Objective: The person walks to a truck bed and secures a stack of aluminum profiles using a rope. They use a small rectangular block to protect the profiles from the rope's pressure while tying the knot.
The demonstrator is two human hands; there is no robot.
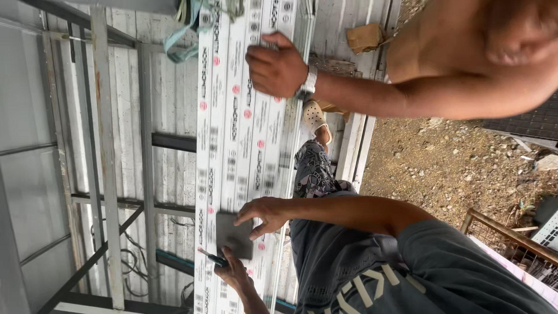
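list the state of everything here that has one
left hand, fingers curled, resting on the white strips, grip unclear
right hand, out of view
white strips, lying flat side by side
grey block, flat on the strips, under a co-worker's hand
pen, held in the co-worker's other hand
watch, worn on the left wrist

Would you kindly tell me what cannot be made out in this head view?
- Right hand: outside the frame.
- Left hand on the white strips: its fingers curl out of sight, so the grip is unclear.
- Co-worker's lower hand: its arm is cut off by the bottom edge.
- Pen: mostly hidden inside that hand.
- Grey block: one corner is covered by the co-worker's other hand.
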